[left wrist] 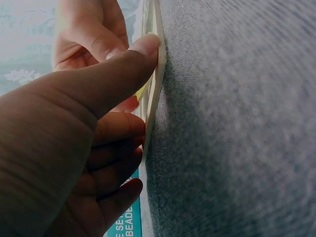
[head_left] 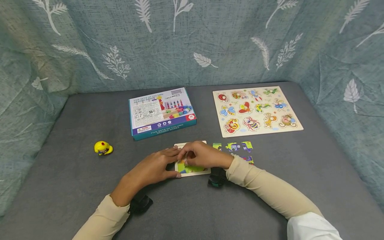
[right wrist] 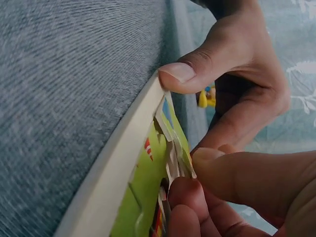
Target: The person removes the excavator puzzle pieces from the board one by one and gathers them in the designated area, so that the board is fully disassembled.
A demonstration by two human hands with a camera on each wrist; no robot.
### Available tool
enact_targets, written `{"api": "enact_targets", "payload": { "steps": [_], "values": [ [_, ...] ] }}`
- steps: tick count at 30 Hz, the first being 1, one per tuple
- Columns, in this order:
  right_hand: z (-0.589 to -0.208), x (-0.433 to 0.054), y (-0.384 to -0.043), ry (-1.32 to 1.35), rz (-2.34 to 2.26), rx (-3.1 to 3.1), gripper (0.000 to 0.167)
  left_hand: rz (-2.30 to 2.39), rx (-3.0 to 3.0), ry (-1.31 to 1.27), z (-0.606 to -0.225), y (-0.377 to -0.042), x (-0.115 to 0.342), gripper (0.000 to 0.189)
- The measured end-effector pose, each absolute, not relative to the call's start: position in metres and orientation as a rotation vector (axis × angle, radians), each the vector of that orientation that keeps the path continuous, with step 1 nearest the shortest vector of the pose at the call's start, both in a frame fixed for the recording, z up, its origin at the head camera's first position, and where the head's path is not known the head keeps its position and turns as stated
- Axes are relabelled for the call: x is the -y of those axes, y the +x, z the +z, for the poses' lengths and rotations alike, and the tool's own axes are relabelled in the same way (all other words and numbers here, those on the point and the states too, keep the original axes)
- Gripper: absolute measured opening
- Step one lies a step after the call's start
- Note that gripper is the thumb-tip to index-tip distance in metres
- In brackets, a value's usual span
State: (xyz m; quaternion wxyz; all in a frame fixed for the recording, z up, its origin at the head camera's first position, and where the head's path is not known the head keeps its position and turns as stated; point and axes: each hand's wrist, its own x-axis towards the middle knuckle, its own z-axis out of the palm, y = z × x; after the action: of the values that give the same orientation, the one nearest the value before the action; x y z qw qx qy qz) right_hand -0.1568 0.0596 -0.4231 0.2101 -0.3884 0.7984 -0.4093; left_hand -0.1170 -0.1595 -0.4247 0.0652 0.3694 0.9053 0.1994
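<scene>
A small wooden puzzle tray (head_left: 195, 173) with a pale rim and green printed pieces lies before me. My left hand (head_left: 154, 168) rests along its left side, thumb at the near corner and fingers toward the far edge. Over the tray, my right hand (head_left: 201, 155) pinches a green puzzle piece (right wrist: 182, 143) between thumb and fingers. That piece is tilted, its edge raised above the pieces around it in the right wrist view. The right hand hides the tray's upper part in the head view. Loose puzzle pieces (head_left: 233, 146) lie right of the tray, some partly behind the right wrist.
Behind the tray lies a bead-set box (head_left: 163, 113). A wooden insect peg puzzle board (head_left: 258, 110) is at the back right. A yellow toy figure (head_left: 103, 147) stands on the left of the grey tabletop (head_left: 186, 210). A leaf-patterned curtain (head_left: 192, 43) hangs behind.
</scene>
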Motion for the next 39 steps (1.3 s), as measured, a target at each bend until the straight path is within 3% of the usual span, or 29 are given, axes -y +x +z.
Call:
{"api": "enact_targets", "payload": {
  "steps": [21,39],
  "values": [
    [-0.424,-0.065,-0.159,-1.216,-1.0,-2.273,0.018,0.575,-2.748,1.14,-0.426,-0.117,0.16,0.067],
    [-0.417,-0.081,-0.161,-1.099,-1.123,-2.16,0.019,0.569,-2.746,1.138,-0.425,-0.117,0.16,0.065]
  ]
}}
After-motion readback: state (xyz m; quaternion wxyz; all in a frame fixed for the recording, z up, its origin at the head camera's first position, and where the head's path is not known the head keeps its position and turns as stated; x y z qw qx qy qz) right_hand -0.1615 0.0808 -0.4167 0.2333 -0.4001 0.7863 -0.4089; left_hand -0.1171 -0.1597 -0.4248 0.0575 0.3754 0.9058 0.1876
